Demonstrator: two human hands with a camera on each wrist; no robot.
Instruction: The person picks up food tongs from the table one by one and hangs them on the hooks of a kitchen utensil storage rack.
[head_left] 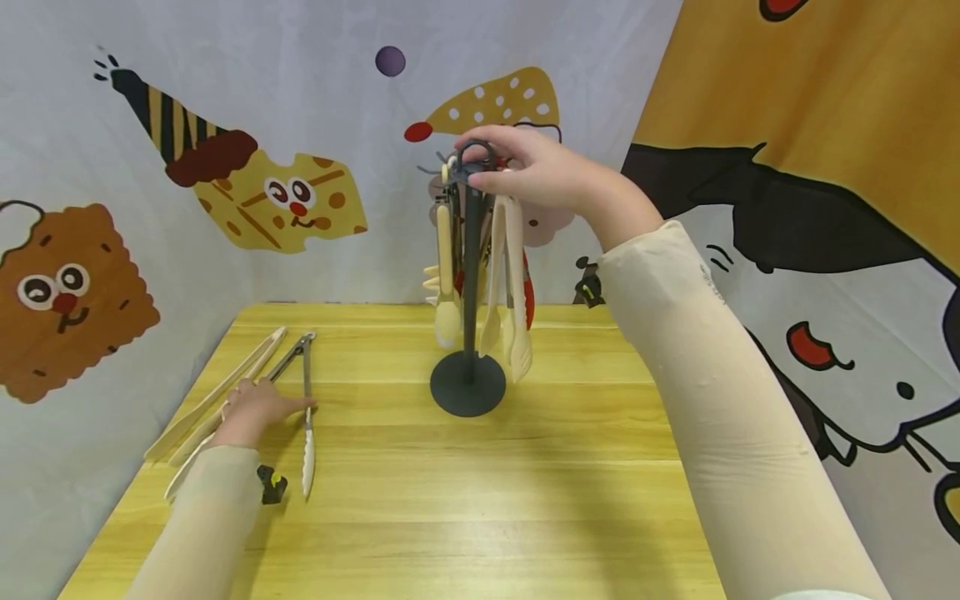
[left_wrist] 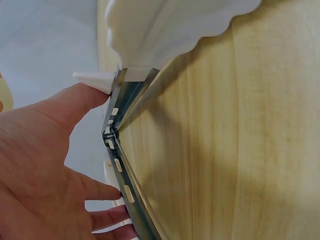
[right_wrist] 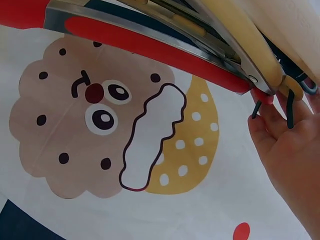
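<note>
On the left of the table my left hand [head_left: 255,408] spans a pair of metal tongs [head_left: 307,375] with white scalloped tips, which lie spread apart. In the left wrist view the thumb touches one metal arm [left_wrist: 116,95] near its white tip, while the extended fingers touch the other arm. Beside it lie beige tongs [head_left: 217,392]. My right hand [head_left: 536,162] grips the top of a black utensil stand [head_left: 470,275], its fingers curled about the ring and hooks. From the stand hang cream tongs [head_left: 513,283] and red-edged tongs [right_wrist: 150,45]; other utensils there partly overlap.
The stand's round black base [head_left: 468,396] rests on the wooden table [head_left: 480,500], near the back. A patterned cloth [head_left: 300,83] surrounds the table's back and sides. Small black devices with yellow marks appear beside the left wrist [head_left: 272,485] and right sleeve [head_left: 588,287].
</note>
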